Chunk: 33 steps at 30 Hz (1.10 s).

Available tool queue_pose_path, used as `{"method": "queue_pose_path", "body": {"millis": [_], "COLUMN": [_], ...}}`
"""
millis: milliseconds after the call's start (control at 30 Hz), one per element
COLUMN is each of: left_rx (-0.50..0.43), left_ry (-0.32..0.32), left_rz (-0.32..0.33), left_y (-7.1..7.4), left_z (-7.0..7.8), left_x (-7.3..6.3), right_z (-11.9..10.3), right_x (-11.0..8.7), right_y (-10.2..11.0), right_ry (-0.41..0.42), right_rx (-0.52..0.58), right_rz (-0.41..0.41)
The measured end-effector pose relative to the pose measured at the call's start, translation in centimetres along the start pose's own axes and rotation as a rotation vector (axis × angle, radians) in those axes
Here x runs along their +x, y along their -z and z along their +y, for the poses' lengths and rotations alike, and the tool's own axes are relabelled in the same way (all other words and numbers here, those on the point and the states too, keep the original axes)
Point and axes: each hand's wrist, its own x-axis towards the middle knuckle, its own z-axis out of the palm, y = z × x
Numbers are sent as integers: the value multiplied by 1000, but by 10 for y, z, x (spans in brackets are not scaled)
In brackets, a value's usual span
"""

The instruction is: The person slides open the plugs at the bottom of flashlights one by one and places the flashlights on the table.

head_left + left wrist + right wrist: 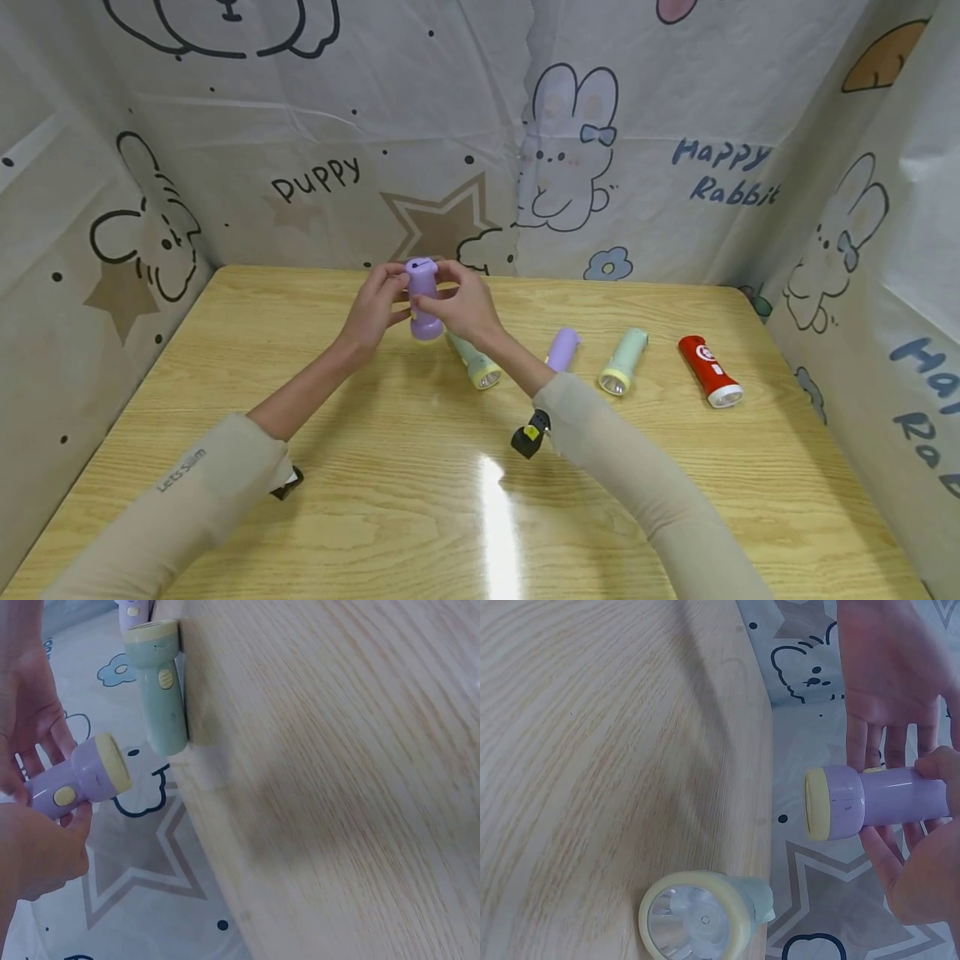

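Observation:
A purple flashlight (425, 287) is held up near the far table edge, its yellow-rimmed lens end pointing down. My right hand (467, 307) grips it from the right, thumb across the body and fingers behind. From the left, my left hand (367, 312) holds it with the thumb near the tail end; its long fingers reach behind the body in the right wrist view. A yellow switch (64, 796) shows on the flashlight's side. Just behind and below lies a green flashlight (474, 362), partly hidden by the right hand and forearm.
To the right lie a second purple flashlight (562, 348), partly behind the right forearm, another green flashlight (624, 361) and a red flashlight (708, 371) with a white head. A printed cloth (450, 125) walls the wooden table (375, 517) at the back and sides.

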Motion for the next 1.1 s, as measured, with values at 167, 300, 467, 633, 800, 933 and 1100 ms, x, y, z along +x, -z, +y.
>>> {"method": "queue_pose_path", "body": {"millis": [167, 300, 467, 633, 800, 933, 1100], "left_rx": [-32, -43, -60, -81, -100, -114, -129], "left_ry": [48, 68, 93, 124, 154, 167, 158], "left_rz": [24, 26, 22, 22, 33, 40, 38], "left_y": [-2, -2, 0, 0, 0, 0, 0], "left_z": [2, 3, 6, 8, 12, 14, 14], "left_x": [1, 2, 1, 2, 3, 3, 3], "right_z": [2, 2, 1, -2, -3, -3, -4], "right_x": [-1, -1, -2, -4, -5, -5, -6], "right_y": [1, 1, 1, 0, -1, -1, -1], "right_ry": [17, 32, 35, 28, 16, 14, 24], "right_rx": [-16, -15, -10, -10, -7, -3, -6], "right_rz": [-5, -12, -18, -23, -22, -25, -24]}}
